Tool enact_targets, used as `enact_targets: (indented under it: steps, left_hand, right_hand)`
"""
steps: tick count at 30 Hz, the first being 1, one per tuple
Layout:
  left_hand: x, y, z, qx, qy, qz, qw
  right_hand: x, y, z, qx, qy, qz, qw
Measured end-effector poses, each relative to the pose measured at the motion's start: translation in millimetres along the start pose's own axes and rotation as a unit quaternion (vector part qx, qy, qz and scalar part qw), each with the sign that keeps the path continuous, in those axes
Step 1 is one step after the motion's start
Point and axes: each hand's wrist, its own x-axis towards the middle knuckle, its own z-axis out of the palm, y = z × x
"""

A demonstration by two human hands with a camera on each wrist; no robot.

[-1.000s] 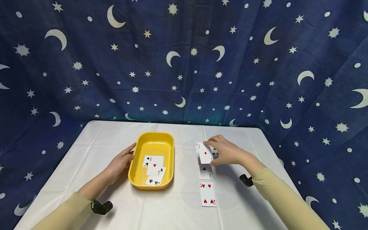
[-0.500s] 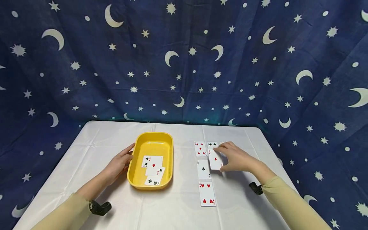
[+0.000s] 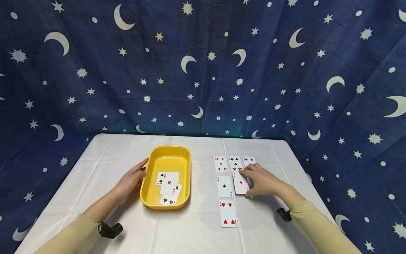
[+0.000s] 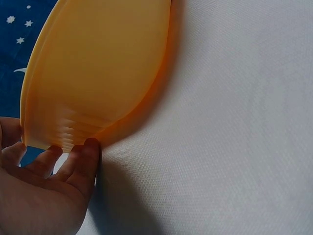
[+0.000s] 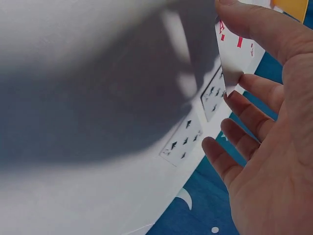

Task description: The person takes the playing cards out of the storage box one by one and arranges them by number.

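Note:
My right hand [image 3: 261,181] pinches an ace of diamonds playing card [image 3: 241,184] between thumb and fingers. The card is tilted just above the table, right of the ace of clubs [image 3: 225,186], and overlaps the lower part of the five of clubs [image 3: 235,162]. In the right wrist view, the thumb and two fingertips meet the edges of the ace of diamonds [image 5: 234,54]. My left hand [image 3: 130,181] rests its extended fingers against the left outer wall of the yellow tray [image 3: 143,192]. Inside the tray lie the ace of hearts [image 3: 168,188] and two black fours, partly overlapped.
At the back of the card layout are the five of diamonds [image 3: 221,164] and, partly behind the right hand, the five of spades [image 3: 248,160]. The four of hearts [image 3: 228,214] lies in front of the ace of clubs. A white cloth covers the table [image 3: 193,233]; a dark curtain hangs behind.
My right hand has carried the ace of diamonds rightward and toward me, from over the back-left cards to beside the ace of clubs, and lowered it. My left hand stays at the tray.

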Motion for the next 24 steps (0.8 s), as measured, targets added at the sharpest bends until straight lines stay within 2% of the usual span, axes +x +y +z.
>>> enact_targets:
  steps: [11, 24]
  left_hand:
    - [0.8, -0.9, -0.8, -0.001, -0.005, 0.004, 1.0000]
    - [0.8, -1.0, -0.4, -0.001, -0.002, 0.013, 0.9999]
  right_hand:
    - [-5.1, 1, 10, 0.017, -0.015, 0.009, 0.9997]
    - [-4.8, 3, 13, 0.023, -0.022, 0.015, 0.9994]
